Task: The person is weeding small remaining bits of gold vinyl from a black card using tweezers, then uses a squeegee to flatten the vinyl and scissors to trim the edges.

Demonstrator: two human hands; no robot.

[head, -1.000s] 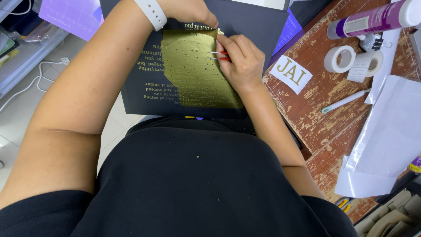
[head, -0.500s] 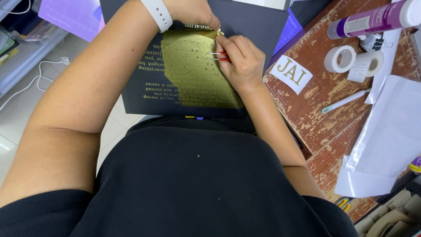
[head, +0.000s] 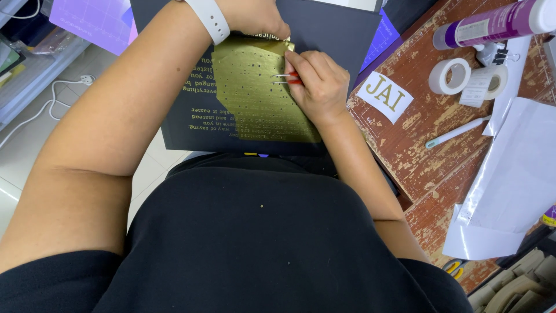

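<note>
right hand [head: 318,81], tweezers [head: 282,79] slightly lower now

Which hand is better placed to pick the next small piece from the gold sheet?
The right hand, probably. It already grips the tweezers, whose tips rest on the gold sheet. The left hand presses the sheet's top edge against the black card, so it is busy steadying.
</note>
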